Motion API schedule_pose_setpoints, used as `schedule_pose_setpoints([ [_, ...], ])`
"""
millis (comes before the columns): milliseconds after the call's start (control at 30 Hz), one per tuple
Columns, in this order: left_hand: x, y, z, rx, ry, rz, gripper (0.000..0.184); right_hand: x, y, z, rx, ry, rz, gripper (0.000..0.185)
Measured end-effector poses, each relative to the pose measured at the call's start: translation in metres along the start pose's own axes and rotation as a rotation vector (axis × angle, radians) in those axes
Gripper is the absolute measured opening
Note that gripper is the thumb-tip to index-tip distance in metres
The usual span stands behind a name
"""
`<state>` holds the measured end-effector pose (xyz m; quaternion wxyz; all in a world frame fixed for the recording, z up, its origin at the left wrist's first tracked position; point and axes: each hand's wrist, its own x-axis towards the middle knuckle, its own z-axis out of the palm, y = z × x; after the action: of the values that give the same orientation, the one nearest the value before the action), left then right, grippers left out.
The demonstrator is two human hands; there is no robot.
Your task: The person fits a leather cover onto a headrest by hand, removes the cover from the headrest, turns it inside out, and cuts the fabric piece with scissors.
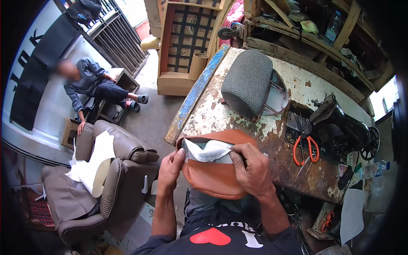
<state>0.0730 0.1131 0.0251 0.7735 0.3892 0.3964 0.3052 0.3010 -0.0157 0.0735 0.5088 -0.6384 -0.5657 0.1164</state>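
Between my two hands is a brown leather cover (214, 180), its opening turned up and its pale lining (208, 151) showing inside. My left hand (171, 168) pinches the left end of the opening. On the other side, my right hand (251, 168) grips the right end, thumb pressed over the rim. The cover hangs in front of my shirt, at the near edge of the worn work table (204, 102). Beyond it on the table lies a grey fabric headrest (247, 80) with metal posts.
To the right stand a black sewing machine (340, 123) and orange-handled scissors (312, 151). A plastic bottle (374, 170) lies by the table's right edge. On the left, a brown armchair (123, 187) bears white sheets (95, 163); a person (95, 80) sits behind it.
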Motion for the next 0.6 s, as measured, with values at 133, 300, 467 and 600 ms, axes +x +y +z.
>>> schedule_pose_setpoints([
  [133,-0.028,-0.001,0.021,0.745,0.547,0.902,0.019,0.001,-0.002,0.007,-0.078,0.072,-0.015,0.014],
  [300,-0.033,0.019,0.067,1.22,0.104,1.094,0.037,0.004,-0.01,0.015,-0.083,0.028,-0.082,0.012],
  [467,-0.008,0.016,0.064,1.2,0.02,1.199,0.026,-0.001,-0.005,0.005,-0.025,-0.039,-0.02,0.012],
  [600,-0.007,0.027,0.06,1.024,-0.123,0.831,0.009,-0.003,0.003,-0.004,0.005,-0.124,-0.029,0.017],
])
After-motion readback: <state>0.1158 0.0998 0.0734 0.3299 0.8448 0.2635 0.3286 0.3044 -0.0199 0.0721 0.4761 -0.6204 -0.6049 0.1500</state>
